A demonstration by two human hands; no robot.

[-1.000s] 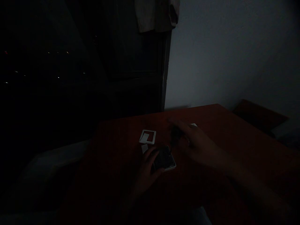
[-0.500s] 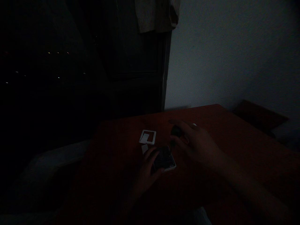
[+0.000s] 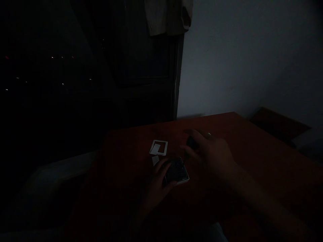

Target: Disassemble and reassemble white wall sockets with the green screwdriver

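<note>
My left hand [image 3: 158, 179] grips the left side of a small square device [image 3: 177, 170], a dark inside within a pale rim, like a wall switch plate; it lies on the table. My right hand [image 3: 208, 148] is curled around the dark handle [image 3: 192, 143] of a screwdriver. Its thin shaft points down to the device's upper right edge; whether the tip sits in a screw is too dark to tell. Just beyond my left fingers lie a small white square piece [image 3: 155, 160] and a white square frame [image 3: 164, 148], with another flat white piece [image 3: 155, 149] in its opening.
The reddish-brown table [image 3: 227, 126] meets a pale wall [image 3: 239, 67] at the back. A dark window [image 3: 63, 101] with points of light is on the left. Cloth [image 3: 164, 18] hangs above. Part of a white object [image 3: 209, 134] shows behind my right hand.
My right hand shifts slightly and turns around the screwdriver handle, its fingers changing their hold. My left hand and the device stay where they were.
</note>
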